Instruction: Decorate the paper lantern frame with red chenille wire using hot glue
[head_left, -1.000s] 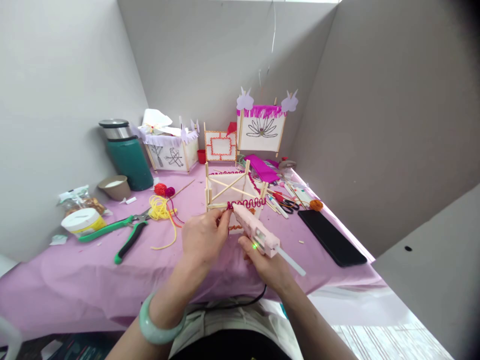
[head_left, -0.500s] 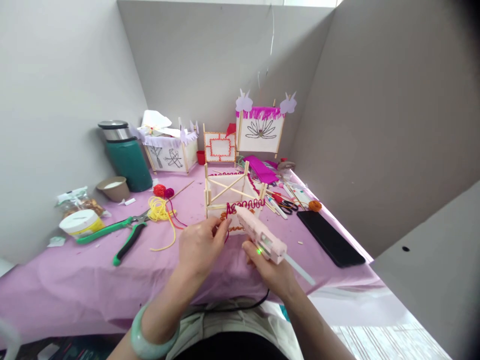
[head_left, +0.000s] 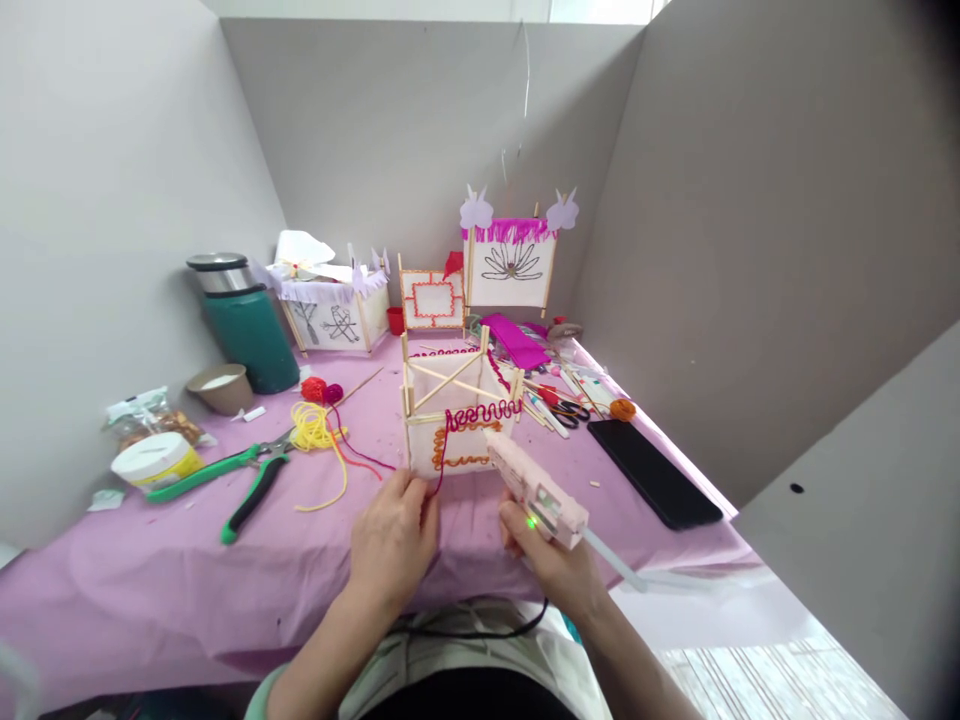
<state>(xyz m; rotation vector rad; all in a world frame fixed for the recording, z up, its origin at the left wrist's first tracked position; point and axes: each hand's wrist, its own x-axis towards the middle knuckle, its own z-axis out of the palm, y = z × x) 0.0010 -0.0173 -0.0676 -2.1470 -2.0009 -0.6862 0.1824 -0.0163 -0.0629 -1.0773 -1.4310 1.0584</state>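
— Where is your stick-framed box [head_left: 421, 450]?
— In the centre of the frame, upright on the pink-covered surface [head_left: 322, 580]. Its front panel hides the lower part of its inside from you.

— And your right hand [head_left: 551, 560]?
— Right of centre, low in the frame. Its grip is wrapped around the pale pink glue gun [head_left: 536, 490], but most of your fingers are hidden behind the handle. The nozzle overlaps the box's front panel; you can't tell whether it touches. The glue stick [head_left: 611, 562] at the back blurs into the white below the surface's edge.

— Your left hand [head_left: 394, 540]?
— Just left of the lower centre, its grip pinched together on the magenta yarn [head_left: 442, 462]. Your fingertips curl out of sight, so the exact hold is hard to make out. One strand rises to the wavy magenta trim [head_left: 484, 412]; another runs to the magenta ball [head_left: 334, 394] at left.

— Anything cut off?
— The pale green bangle [head_left: 262, 692] at your left wrist, by the bottom edge. The black cord [head_left: 487, 634] below the surface's edge shows only in part.
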